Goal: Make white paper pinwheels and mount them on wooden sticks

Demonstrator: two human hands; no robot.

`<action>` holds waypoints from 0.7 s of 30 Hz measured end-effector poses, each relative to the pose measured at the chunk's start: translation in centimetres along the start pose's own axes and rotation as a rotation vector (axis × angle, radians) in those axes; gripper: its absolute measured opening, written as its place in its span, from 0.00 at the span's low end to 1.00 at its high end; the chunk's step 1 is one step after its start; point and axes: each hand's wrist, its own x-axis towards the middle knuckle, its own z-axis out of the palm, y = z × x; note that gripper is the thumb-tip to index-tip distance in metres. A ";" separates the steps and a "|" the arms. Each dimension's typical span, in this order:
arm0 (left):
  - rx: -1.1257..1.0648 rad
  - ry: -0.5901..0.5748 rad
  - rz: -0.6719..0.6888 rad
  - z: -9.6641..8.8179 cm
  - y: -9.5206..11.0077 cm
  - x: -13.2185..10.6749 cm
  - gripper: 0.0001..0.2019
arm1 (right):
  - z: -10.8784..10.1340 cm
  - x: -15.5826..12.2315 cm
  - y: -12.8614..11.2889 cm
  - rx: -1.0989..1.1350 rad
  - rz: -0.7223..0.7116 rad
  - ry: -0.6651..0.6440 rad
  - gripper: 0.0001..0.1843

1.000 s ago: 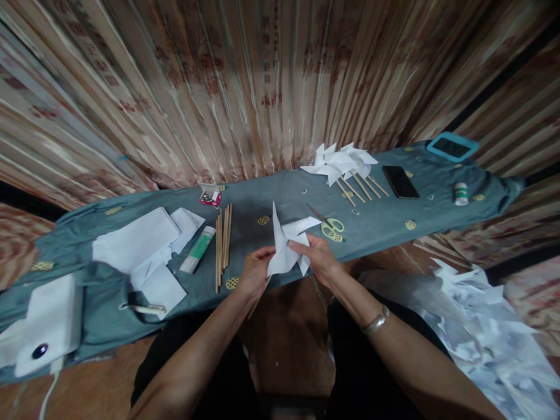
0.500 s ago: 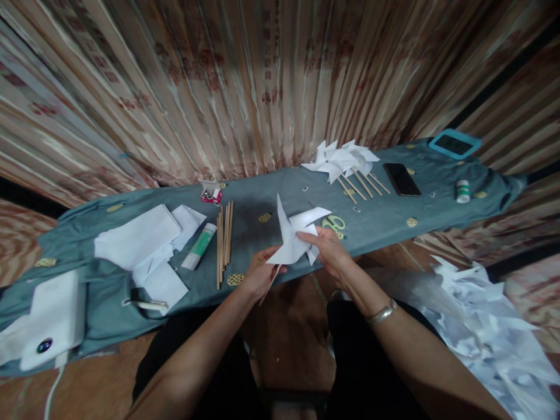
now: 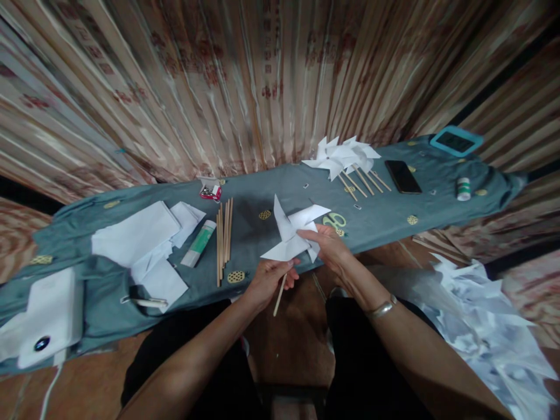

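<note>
Two-handed hold on a paper pinwheel (image 3: 285, 238), viewed by me at a distance through the head camera. The pinwheel sits between both hands, over the near edge of the counter (image 3: 262, 195), its blades spread. Comparing views, I note that the chief change is in the left hand (image 3: 266, 282): a second ago its fingers lay at the paper's side, with the wooden stick (image 3: 280, 296) mostly out of sight along the forearm; now thumb and fingers are closed on the stick just below the lowest blade. The right hand (image 3: 331, 248) keeps its pinch, thumb near the wheel's middle, the other fingers largely hidden behind the paper. I judge that stick and wheel thus have separate holds; whether they are joined I cannot tell, the meeting place being covered.

Edges and room: the near edge passes close beneath the hands, so the stick's lower end angles down over the floor (image 3: 289, 344), toward the black-clad legs (image 3: 219, 370). Loose sticks (image 3: 224, 240) lie to the left; green-handled scissors (image 3: 334, 218) lie just beyond the right hand and, I judge, limit a sweep that way. Cloth stretches ahead to the curtain (image 3: 245, 87) behind the far edge.
</note>
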 end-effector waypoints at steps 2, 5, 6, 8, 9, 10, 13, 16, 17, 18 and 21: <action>0.014 0.001 0.006 -0.1 0.1 -0.1 0.22 | 0.1 0.1 0.0 -0.010 0.003 -0.022 0.19; 0.028 -0.003 0.011 -0.2 0.3 -0.2 0.22 | 0.1 0.1 -0.2 -0.016 -0.005 -0.040 0.19; 0.031 -0.003 0.014 -0.2 0.3 -0.2 0.23 | 0.1 0.1 -0.3 -0.019 -0.007 -0.040 0.19; 0.033 -0.004 0.022 -0.2 0.4 -0.3 0.23 | 0.1 0.2 -0.5 -0.042 0.005 -0.037 0.18; 0.029 -0.005 0.026 -0.3 0.4 -0.3 0.22 | 0.0 0.2 -0.5 -0.059 0.016 -0.032 0.18; 0.022 -0.005 0.028 -0.3 0.5 -0.3 0.22 | 0.0 0.2 -0.6 -0.073 0.027 -0.027 0.18; 0.007 -0.005 0.027 -0.3 0.5 -0.4 0.23 | 0.0 0.3 -0.6 -0.087 0.046 -0.024 0.18; 0.018 -0.005 0.023 -0.3 0.5 -0.4 0.23 | 0.0 0.4 -0.6 -0.073 0.051 -0.039 0.19; 0.022 -0.006 0.021 -0.3 0.5 -0.4 0.23 | 0.0 0.4 -0.6 -0.067 0.052 -0.040 0.18; 0.025 -0.006 0.021 -0.3 0.4 -0.4 0.23 | 0.0 0.4 -0.6 -0.062 0.052 -0.039 0.18; 0.026 -0.004 0.025 -0.3 0.3 -0.3 0.23 | 0.0 0.4 -0.6 -0.053 0.050 -0.046 0.18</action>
